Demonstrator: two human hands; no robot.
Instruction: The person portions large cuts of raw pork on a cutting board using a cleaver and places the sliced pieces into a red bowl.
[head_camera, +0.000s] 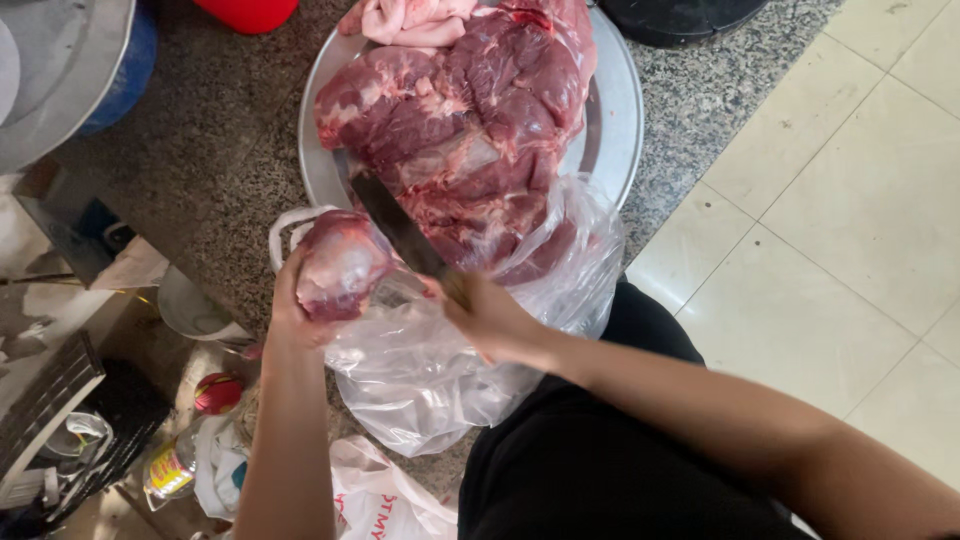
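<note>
Seen from above, two bare forearms reach away from a person in black clothes. The left hand (288, 305) has its fingers curled around a fist-sized red meat chunk (340, 265), gripping it from below and lifting it clear of the counter. Just right of those fingers, the right hand (490, 315) is closed tight around the handle of a knife (400, 228); the handle itself is hidden inside the grip. The dark blade runs up and left from the right fingers, passing just beside the chunk and resting on the big meat slab (470, 130). Under both hands lies a crumpled clear plastic bag (420, 375). Beyond the fingers, the slab fills a round metal tray (612, 120) on a speckled granite counter (215, 140). Pale floor tiles (840, 200) lie to the right.
</note>
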